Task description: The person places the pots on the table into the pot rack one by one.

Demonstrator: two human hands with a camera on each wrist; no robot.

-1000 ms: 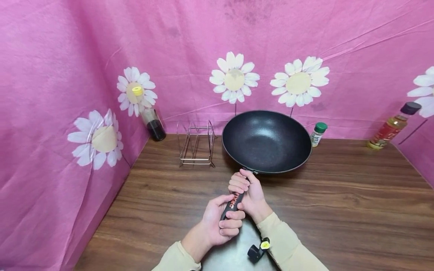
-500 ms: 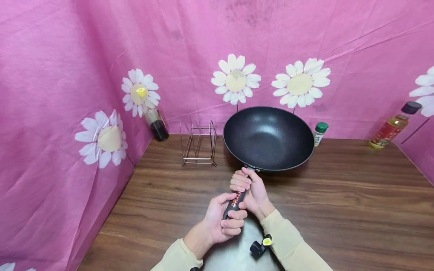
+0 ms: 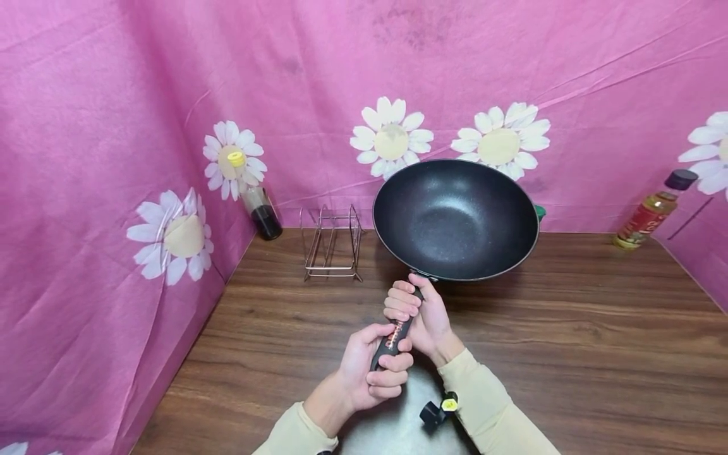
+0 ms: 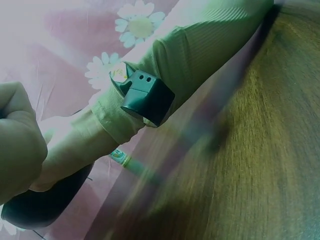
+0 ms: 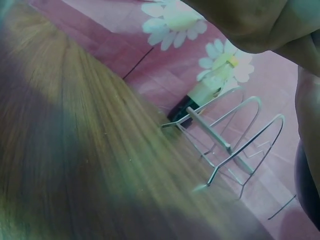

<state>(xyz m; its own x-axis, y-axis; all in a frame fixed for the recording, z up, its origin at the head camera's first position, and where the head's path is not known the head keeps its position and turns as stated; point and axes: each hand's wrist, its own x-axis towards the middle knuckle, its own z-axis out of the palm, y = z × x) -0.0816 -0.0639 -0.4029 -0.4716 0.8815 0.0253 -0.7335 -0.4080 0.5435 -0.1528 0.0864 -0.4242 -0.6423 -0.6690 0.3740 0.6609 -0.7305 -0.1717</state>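
A black wok point(image 3: 455, 221) is held up off the table in the head view, its inside facing me. My left hand point(image 3: 370, 373) grips the rear end of its black handle point(image 3: 392, 341), which carries red lettering. Closer to the pan, my right hand point(image 3: 423, 316) wraps round the same handle. Part of the wok's dark outer side point(image 4: 45, 202) appears beyond the hands in the left wrist view. In the right wrist view only a sliver of the wok point(image 5: 306, 175) shows at the right edge.
Left of the wok stands a wire rack point(image 3: 332, 246), with a yellow-capped bottle of dark liquid point(image 3: 264, 218) beyond it. A green-capped shaker point(image 4: 119, 156) is mostly hidden behind the wok in the head view. An oil bottle point(image 3: 645, 218) stands far right on the wooden table point(image 3: 597, 341).
The wok has risen and come nearer the camera, now covering most of the green-capped shaker and the lower petals of the flowers behind. Both hands keep their hold on the handle.
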